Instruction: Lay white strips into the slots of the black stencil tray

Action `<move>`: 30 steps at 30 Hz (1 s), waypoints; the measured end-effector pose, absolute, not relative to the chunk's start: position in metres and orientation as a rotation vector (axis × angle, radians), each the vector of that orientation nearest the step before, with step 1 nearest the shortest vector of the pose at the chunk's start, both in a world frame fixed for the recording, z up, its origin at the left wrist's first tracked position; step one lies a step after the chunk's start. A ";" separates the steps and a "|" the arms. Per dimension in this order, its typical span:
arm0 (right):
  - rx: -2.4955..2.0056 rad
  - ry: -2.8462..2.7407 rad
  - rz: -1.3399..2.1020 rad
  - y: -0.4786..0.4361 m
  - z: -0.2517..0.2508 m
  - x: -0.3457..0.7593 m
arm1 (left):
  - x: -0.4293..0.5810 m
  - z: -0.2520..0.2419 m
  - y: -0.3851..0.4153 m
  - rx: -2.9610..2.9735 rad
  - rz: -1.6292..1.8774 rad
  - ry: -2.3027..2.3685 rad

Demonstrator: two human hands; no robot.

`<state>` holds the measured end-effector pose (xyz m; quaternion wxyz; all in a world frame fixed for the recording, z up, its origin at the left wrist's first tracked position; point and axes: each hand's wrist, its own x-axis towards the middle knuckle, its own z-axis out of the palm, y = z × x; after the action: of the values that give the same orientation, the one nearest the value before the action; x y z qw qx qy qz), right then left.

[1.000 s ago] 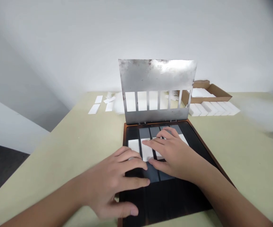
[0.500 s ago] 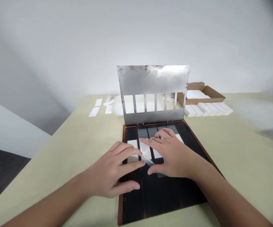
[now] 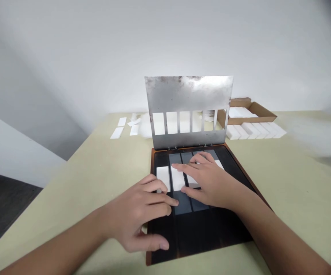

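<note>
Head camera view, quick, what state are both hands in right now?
Left hand: open, at a dark grey strip, holding nothing visible.
Right hand: open, spread across a white card; pressing or not, can't tell.

Passable from left edge of table [image 3: 110, 164] to left hand [image 3: 142, 214]. Tight across black tray [image 3: 205, 229] up to right hand [image 3: 207, 177]. Blocked toward far edge by upright metal plate [image 3: 188, 93], then rightward by white blocks [image 3: 254, 131] and cardboard box [image 3: 245, 120].

There's a shallow brown cardboard box [image 3: 264, 112] near the smooth white wall [image 3: 76, 42]; dark grey floor [image 3: 3, 206] beside the flat pale-green tabletop [image 3: 305, 183].
</note>
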<state>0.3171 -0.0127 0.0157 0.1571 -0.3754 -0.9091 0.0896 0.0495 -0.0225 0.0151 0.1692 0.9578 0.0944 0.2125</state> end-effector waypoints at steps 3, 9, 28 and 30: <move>-1.036 -2.603 0.185 -0.011 0.012 0.317 | 0.049 0.014 -0.023 2.720 0.598 0.274; -1.017 -2.606 0.127 -0.010 0.012 0.318 | 0.049 0.015 -0.024 2.721 0.588 0.282; -0.977 -2.606 0.163 -0.010 0.012 0.314 | 0.049 0.014 -0.025 2.708 0.598 0.275; -0.985 -2.608 0.157 -0.009 0.012 0.314 | 0.049 0.014 -0.025 2.707 0.609 0.277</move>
<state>0.3141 -0.0094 0.0119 0.1736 -0.3474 -0.9198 0.0554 0.0491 -0.0249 0.0139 0.1758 0.9556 0.0978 0.2151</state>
